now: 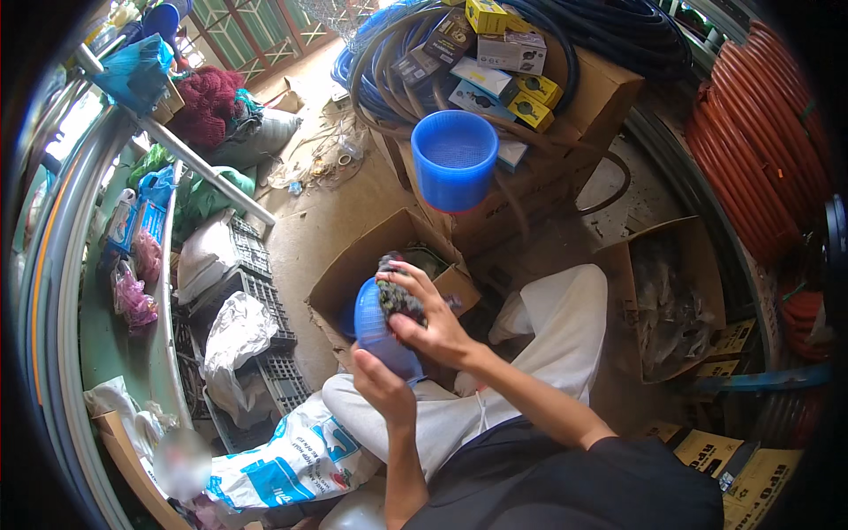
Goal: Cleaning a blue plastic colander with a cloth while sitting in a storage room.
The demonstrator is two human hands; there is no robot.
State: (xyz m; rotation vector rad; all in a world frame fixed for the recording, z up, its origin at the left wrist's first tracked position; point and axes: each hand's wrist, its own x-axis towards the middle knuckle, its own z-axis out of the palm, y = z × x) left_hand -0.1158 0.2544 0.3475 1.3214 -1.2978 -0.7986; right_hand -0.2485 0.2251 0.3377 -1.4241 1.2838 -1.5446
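Observation:
A blue plastic mesh basket is tilted on its side above my lap, gripped by my left hand at its lower rim. My right hand holds a dark, multicoloured cloth against the basket's side. Beneath them stands an open cardboard box; part of a blue thing shows inside it. Beyond, a stack of similar blue baskets stands upright at the front of a large carton.
Small product boxes and coiled hoses lie on the large carton. Black plastic crates and a printed sack are at left. At right are an open box of plastic-wrapped items and coiled orange pipe.

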